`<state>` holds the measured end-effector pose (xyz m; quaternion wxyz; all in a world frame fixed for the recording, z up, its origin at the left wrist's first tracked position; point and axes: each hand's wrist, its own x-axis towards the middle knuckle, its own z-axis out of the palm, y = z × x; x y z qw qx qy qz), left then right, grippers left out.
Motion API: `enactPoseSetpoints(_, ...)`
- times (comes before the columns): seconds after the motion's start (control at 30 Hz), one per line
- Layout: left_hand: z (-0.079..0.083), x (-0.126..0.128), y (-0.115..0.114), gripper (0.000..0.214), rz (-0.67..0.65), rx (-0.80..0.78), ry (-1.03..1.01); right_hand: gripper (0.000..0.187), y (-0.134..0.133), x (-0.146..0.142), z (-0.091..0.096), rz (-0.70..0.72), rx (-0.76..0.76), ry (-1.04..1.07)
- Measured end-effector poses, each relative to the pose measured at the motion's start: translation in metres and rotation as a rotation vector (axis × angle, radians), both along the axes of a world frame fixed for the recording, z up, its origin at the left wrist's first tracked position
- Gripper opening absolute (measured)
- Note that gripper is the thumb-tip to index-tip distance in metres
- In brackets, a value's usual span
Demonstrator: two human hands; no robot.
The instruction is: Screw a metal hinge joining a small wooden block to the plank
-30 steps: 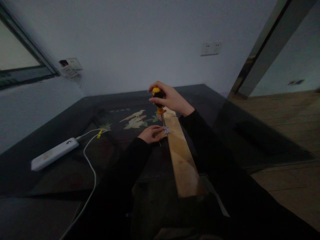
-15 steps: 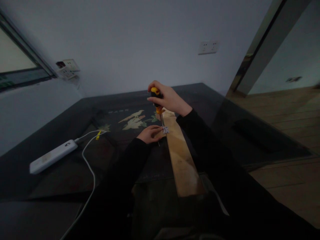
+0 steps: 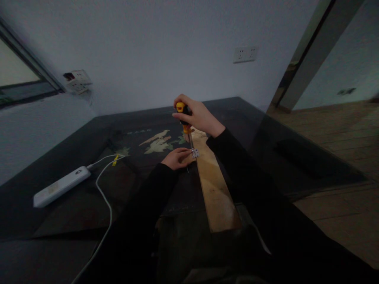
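Note:
My right hand [image 3: 198,114] is wrapped round the yellow-and-black handle of a screwdriver [image 3: 184,119]. The shaft points down, and its tip meets the left part of a small silver hinge [image 3: 196,153]. That hinge lies at the left edge of a long, light wooden board [image 3: 217,189]. From the left, my left hand [image 3: 177,158] reaches in low, thumb and fingers closed at the hinge's left side, close to the screwdriver tip. Any screw under the tip is too small to make out. A thin, pale object [image 3: 187,169] shows just below the left fingers.
The dark table [image 3: 251,114] has a bird-and-flower picture [image 3: 158,142] on its top. A white power strip [image 3: 62,185] lies at the left, its white cable [image 3: 103,191] curving toward me. Wall sockets [image 3: 245,54] are beyond the table.
The screwdriver handle has turned a little in my right hand and leans slightly more to the left. My left hand stays at the hinge. The whole view has shifted slightly.

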<state>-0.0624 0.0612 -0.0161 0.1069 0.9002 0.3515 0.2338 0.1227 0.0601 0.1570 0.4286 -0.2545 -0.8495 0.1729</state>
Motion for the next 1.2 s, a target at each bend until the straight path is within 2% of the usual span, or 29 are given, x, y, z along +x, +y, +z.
enactPoseSetpoints(0.1,0.001,0.0,-0.001,0.051,0.012,-0.003,0.016,0.024,-0.002,0.005,0.003,0.079,-0.041,-0.021)
enactPoseSetpoints(0.2,0.002,0.0,-0.001,0.052,0.015,-0.005,0.027,0.035,-0.004,0.014,0.007,0.192,-0.083,-0.076)
enactPoseSetpoints(0.27,0.002,0.0,-0.001,0.052,0.013,-0.006,0.029,0.039,-0.004,0.016,0.007,0.221,-0.079,-0.095)
enactPoseSetpoints(0.43,0.002,0.0,-0.001,0.051,0.007,-0.007,0.016,0.028,0.001,0.005,0.001,0.037,-0.004,-0.04)
enactPoseSetpoints(0.5,0.002,0.0,-0.001,0.051,0.004,-0.011,0.009,0.027,0.0,0.002,0.0,0.014,0.001,-0.033)
enactPoseSetpoints(0.73,0.004,0.0,-0.002,0.051,0.016,-0.021,0.028,0.039,-0.01,0.018,0.009,0.229,-0.138,-0.14)
enactPoseSetpoints(0.8,0.005,0.0,-0.002,0.052,0.016,-0.022,0.04,0.034,-0.01,0.017,0.01,0.212,-0.108,-0.137)
enactPoseSetpoints(0.9,0.006,0.001,-0.003,0.051,0.025,-0.023,0.044,0.023,-0.004,0.01,0.005,0.079,-0.016,-0.101)
enactPoseSetpoints(1.0,0.007,0.002,-0.003,0.051,0.032,-0.033,0.041,0.021,0.002,0.005,0.001,-0.007,0.051,-0.084)
enactPoseSetpoints(1.07,0.007,0.002,-0.003,0.051,0.027,-0.037,0.041,0.025,0.002,0.006,0.001,0.021,0.058,-0.086)
enactPoseSetpoints(1.2,0.006,0.002,-0.003,0.051,0.02,-0.03,0.027,0.037,-0.004,0.015,0.007,0.177,-0.006,-0.159)
